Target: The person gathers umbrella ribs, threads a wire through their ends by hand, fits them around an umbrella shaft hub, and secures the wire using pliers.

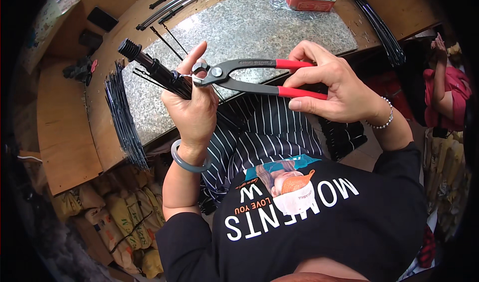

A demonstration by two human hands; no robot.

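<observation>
My left hand (193, 110) is closed around what looks like a black umbrella frame (160, 71), a shaft with a ridged end and several thin ribs. The frame tilts up to the left, and one finger points upward. A thin, pale wire (185, 75) shows at its collar. In my right hand (339, 85) is a pair of end-cutting pincers (234, 73) with red grips, thumb on one handle and fingers on the other. The handles are spread, and the jaws are at the wire beside my left fingers. Whether the jaws touch the wire is hard to tell.
A speckled stone slab (224, 27) lies on the wooden bench (67, 127). Bundles of black ribs (124, 117) rest at left and far right. Shafts (184, 2) and a red tin (307, 3) of thin metal pieces lie at the back. Another person's arm (441, 77) shows at right.
</observation>
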